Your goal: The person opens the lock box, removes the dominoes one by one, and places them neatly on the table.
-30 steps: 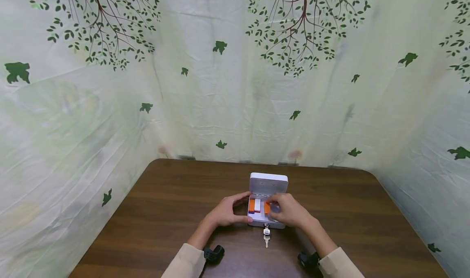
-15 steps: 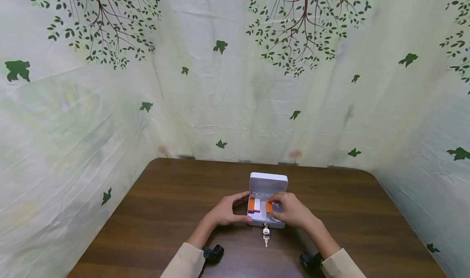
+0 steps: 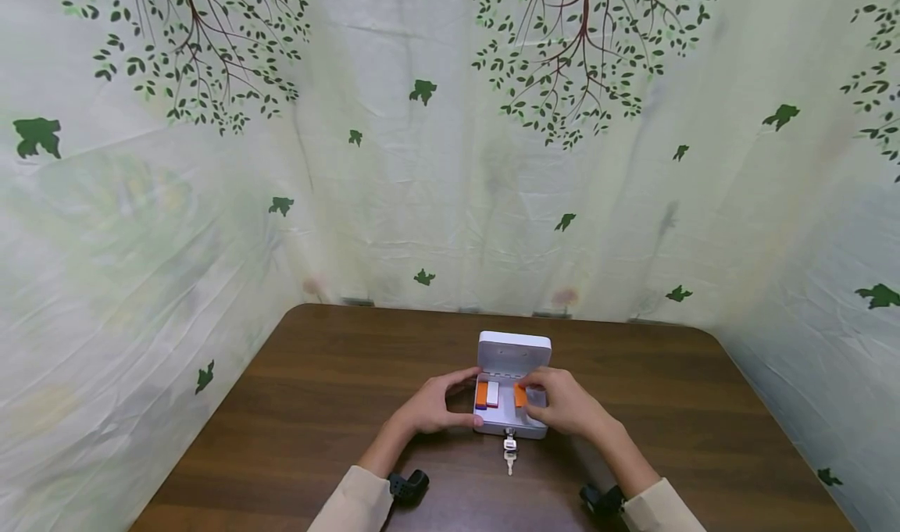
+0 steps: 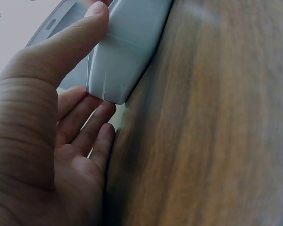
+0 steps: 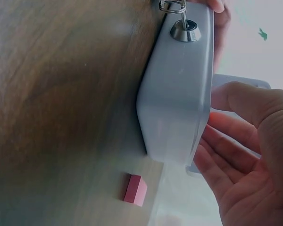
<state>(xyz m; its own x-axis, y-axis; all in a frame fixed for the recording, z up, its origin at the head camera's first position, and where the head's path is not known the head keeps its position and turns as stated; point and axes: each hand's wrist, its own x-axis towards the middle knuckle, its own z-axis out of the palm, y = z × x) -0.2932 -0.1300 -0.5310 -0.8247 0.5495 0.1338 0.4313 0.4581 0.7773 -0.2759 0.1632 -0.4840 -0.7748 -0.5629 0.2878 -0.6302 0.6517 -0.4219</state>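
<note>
A small white metal lockbox [image 3: 492, 420] stands on the table with its lid [image 3: 515, 355] raised at the back. My left hand [image 3: 430, 404] holds the box's left side, thumb at the front corner and fingers toward the back. Inside, at the left, an orange block [image 3: 481, 394] sits beside a white block [image 3: 493, 394]. Another orange block [image 3: 520, 395] is inside toward the right; my right hand [image 3: 566, 401] pinches it between thumb and fingers. The right wrist view shows that hand reaching over the box wall [image 5: 177, 94], which hides the block there.
Keys [image 3: 510, 452] hang from the front lock [image 5: 185, 31]. A pinkish-red block [image 5: 135, 190] lies on the wooden table [image 3: 366, 360] past the box's right side, in the right wrist view. A leaf-patterned curtain [image 3: 492, 165] surrounds the table's far side.
My right hand has slid the pinched orange block slightly to the right inside the box. The left hand and the box have stayed in place.
</note>
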